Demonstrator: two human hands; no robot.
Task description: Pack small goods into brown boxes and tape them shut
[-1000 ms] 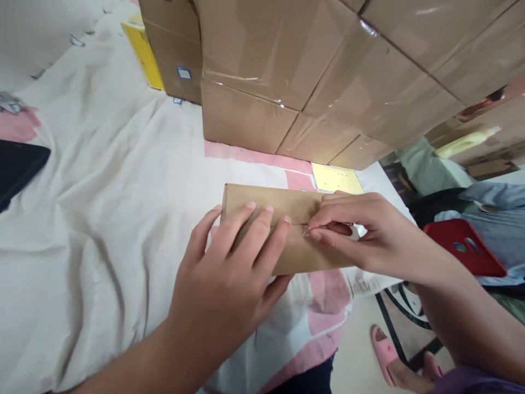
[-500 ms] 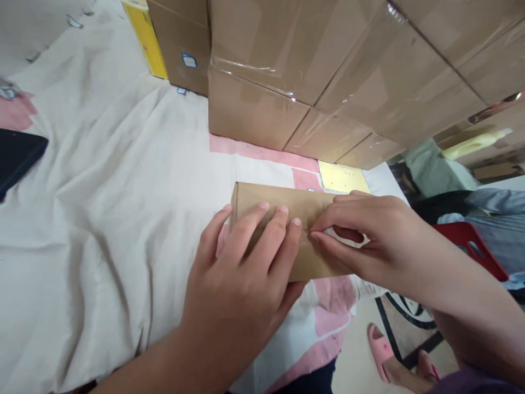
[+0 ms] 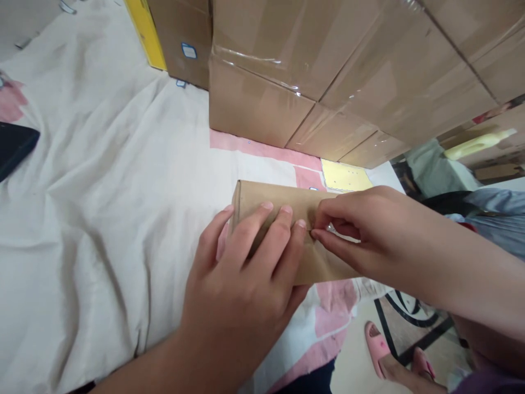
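Note:
A small brown cardboard box (image 3: 279, 196) lies on the cloth in front of me, its right end hidden under my right hand. My left hand (image 3: 241, 268) grips the box, its fingers spread over the top and its little finger at the left end. The thumb is against the near side, partly hidden. My right hand (image 3: 348, 227) pinches thumb and forefinger together at the seam along the top. A shiny, see-through film that looks like clear tape (image 3: 330, 226) shows at these fingers; its extent is hard to make out.
Taped cardboard cartons (image 3: 262, 104) are stacked behind the box, a yellow object (image 3: 150, 38) beside them. White and pink cloth (image 3: 115, 180) covers the surface. A yellow card (image 3: 346, 175) lies near the cartons, a dark flat object (image 3: 16, 148) at left. A person's pink slipper (image 3: 375, 347) is on the floor.
My right hand has tilted slightly and its forefinger is more curled at the seam, with a shiny film now visible. The box and left hand stay nearly in place; the view has shifted a little.

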